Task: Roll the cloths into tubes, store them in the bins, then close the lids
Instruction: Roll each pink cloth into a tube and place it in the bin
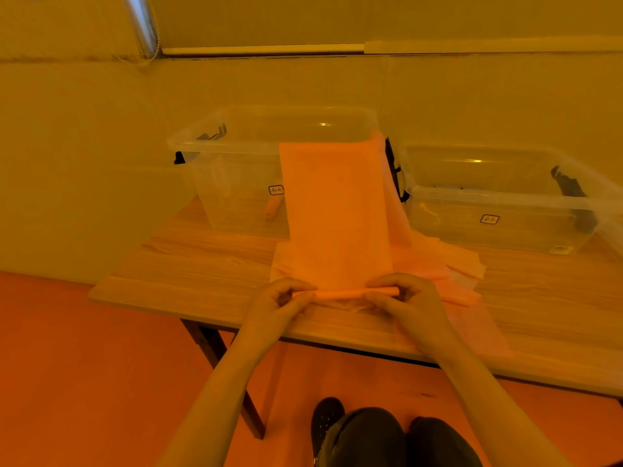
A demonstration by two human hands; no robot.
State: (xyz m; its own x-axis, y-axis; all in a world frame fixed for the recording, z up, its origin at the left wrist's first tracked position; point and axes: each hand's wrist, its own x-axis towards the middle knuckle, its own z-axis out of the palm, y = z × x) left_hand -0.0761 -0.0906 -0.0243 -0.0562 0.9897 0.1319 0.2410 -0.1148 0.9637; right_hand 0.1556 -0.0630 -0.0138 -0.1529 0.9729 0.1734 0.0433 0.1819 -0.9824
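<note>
Head view is showing you pinching both ends of a thin rolled edge of an orange cloth [337, 214] on the wooden table [202, 264]. Your left hand [283, 298] is curling its fingers round the left end of the roll, and your right hand [401, 296] is gripping the right end — thumbs underneath, fingers over the top. The unrolled part of the cloth is running away from you and draping up over the front wall of the left clear bin [236, 156]. A rolled tube [273, 207] is lying inside that bin. More cloths [462, 264] are lying in a loose pile just right of the one you are holding — in front of the right clear bin [499, 203]. Both bins are standing without lids.
</note>
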